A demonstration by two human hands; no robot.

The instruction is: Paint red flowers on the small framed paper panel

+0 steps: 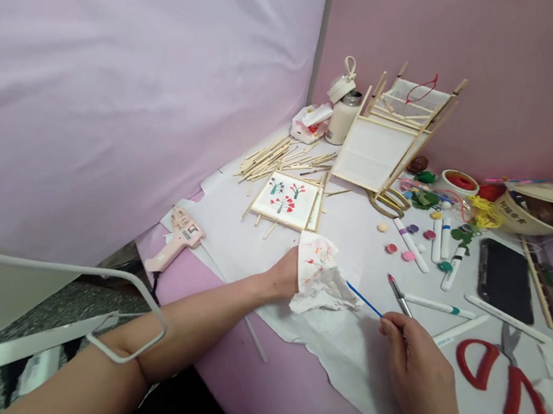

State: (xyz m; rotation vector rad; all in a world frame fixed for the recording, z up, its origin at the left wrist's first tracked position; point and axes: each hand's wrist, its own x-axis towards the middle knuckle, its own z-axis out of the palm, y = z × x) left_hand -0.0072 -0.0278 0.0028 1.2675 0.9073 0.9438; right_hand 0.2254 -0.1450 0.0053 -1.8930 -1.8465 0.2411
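My left hand [288,272] is at the middle of the table, its fingers hidden by a crumpled white tissue [321,276] with red and orange stains. Between the fingertips of my right hand [410,351] is a thin blue stick [364,299]; its far end points left and lies close to the tissue's right edge. Just beyond the tissue lies a small wooden-framed white panel [285,198] painted with red and blue flowers on green stems.
A pink glue gun [179,239] lies at the left. Wooden sticks [267,159], a bottle [342,118] and a stick-and-cloth frame [376,152] are behind. To the right are markers, paint caps, a black phone [507,279] and red-handled scissors [516,391].
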